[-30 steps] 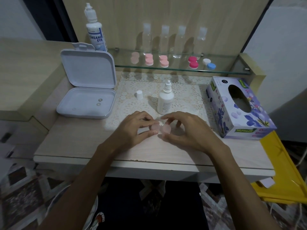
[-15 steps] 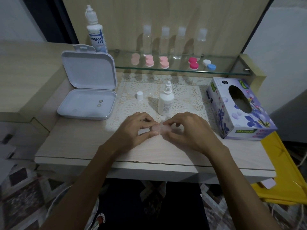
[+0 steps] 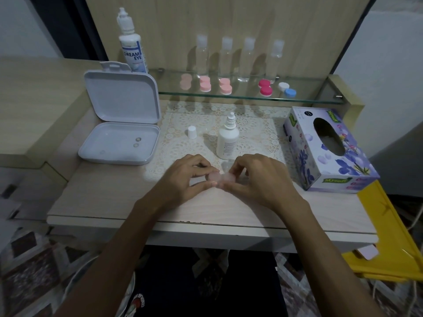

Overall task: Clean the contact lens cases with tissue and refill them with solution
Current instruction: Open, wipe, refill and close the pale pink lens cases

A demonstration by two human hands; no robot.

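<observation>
A pale pink contact lens case (image 3: 220, 177) lies between both hands near the table's middle. My left hand (image 3: 186, 177) pinches its left end with thumb and fingers. My right hand (image 3: 256, 179) pinches its right end, fingers curled over the cap. Just behind stands an uncapped white solution bottle (image 3: 227, 139), its white cap (image 3: 191, 132) to the left on the lace mat. The tissue box (image 3: 327, 149) with a flower print sits at the right. Several more lens cases, pink (image 3: 204, 83), red (image 3: 265, 87) and white-blue (image 3: 287, 89), line the glass shelf.
An open white plastic box (image 3: 119, 143) holding two small lenses sits at the left. A large solution bottle (image 3: 131, 46) and several clear bottles (image 3: 248, 58) stand at the back. A yellow bin (image 3: 389, 236) is beside the table's right edge.
Both hands have stayed on the pink case with only small finger shifts; the right fingers have closed a little more over its cap.
</observation>
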